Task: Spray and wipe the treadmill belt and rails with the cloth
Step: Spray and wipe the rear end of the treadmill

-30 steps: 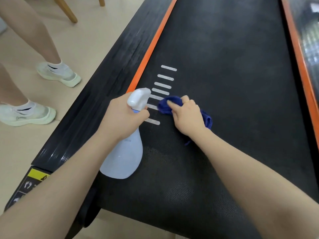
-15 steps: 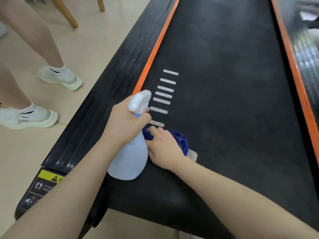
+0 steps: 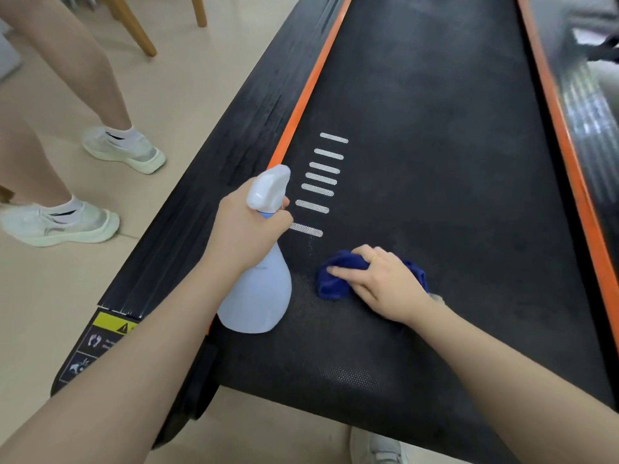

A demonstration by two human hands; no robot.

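Currently right hand (image 3: 385,283) grip presses the bunched blue cloth (image 3: 335,279) flat on the treadmill belt (image 3: 435,162), unwiped length running ahead of it, left hand (image 3: 248,232) alongside clasping the spray bottle (image 3: 258,296).

My left hand (image 3: 246,229) is curled tight around the neck of the spray bottle (image 3: 259,289), and my left arm comes up from the bottom left, held a bit above the belt (image 3: 435,162). My right hand (image 3: 385,283) lies palm down on the blue cloth (image 3: 335,279), with my fingers (image 3: 345,272) bent over it and pointing left. My right arm comes in from the bottom right, with a bare wrist.
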